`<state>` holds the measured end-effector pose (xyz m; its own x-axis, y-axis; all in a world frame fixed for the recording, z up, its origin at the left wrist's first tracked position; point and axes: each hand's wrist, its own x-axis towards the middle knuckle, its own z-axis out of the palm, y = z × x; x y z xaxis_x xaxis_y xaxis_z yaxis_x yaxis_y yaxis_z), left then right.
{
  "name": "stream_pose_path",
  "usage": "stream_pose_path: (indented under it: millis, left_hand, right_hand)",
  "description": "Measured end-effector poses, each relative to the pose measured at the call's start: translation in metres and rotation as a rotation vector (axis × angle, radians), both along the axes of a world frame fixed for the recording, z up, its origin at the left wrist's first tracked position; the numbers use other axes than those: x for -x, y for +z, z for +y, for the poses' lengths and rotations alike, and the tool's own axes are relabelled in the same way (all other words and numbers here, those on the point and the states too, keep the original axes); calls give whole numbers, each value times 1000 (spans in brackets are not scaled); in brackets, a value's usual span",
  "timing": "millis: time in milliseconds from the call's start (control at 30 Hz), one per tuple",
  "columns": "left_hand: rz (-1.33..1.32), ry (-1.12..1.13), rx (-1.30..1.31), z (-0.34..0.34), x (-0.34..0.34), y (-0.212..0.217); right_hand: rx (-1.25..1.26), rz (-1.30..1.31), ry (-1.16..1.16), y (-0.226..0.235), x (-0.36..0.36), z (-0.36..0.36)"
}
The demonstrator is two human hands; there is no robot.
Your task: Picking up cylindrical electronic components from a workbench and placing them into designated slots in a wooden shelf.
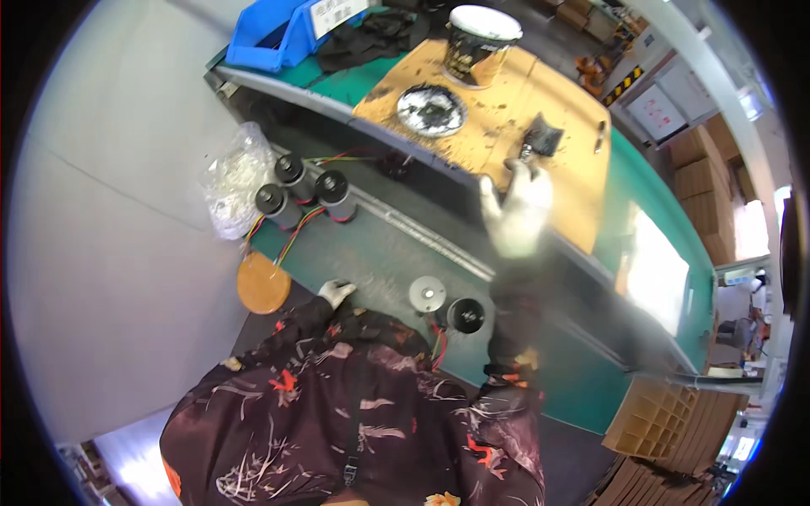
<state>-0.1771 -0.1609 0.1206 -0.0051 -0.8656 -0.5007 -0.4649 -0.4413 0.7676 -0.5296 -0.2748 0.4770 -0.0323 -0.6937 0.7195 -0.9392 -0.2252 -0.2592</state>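
My right hand (518, 215), in a white glove and slightly blurred, reaches over the yellow-brown board on the bench. Its thumb stands apart from the fingers, whose tips are at the handle of a black-smeared scraper (542, 137). My left hand (337, 293), also gloved, lies on the lower green surface near my body, holding nothing visible. Right of it stand a motor with a silver round face (428, 293) and a black-topped motor (466, 315) with coloured wires. Beyond the scraper are a black-smeared white lid (431, 110) and a black tub with a white lid (480, 51).
Several black-topped motors (291, 187) with wires stand at the left, beside a clear plastic bag (238, 181) and a round wooden disc (263, 282). A blue bin (272, 38) and dark cloth (371, 40) are at the back. A cardboard divider box (651, 419) sits lower right.
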Motion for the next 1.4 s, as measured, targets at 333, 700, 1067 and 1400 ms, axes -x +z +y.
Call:
stream_pose_path:
  millis: [333, 700, 1067, 1400]
  left_hand:
    - [79, 369, 129, 33, -73, -51]
    - [352, 2, -123, -26, 47, 62]
    - [488, 125, -299, -42, -14, 69]
    - [972, 680, -561, -174, -72, 78]
  right_hand:
    - [75, -126, -124, -15, 14, 2]
    - [-640, -2595, 47, -236, -23, 215]
    - [-149, -3008, -33, -296, -95, 136]
    - [10, -2257, -257, -326, -150, 137]
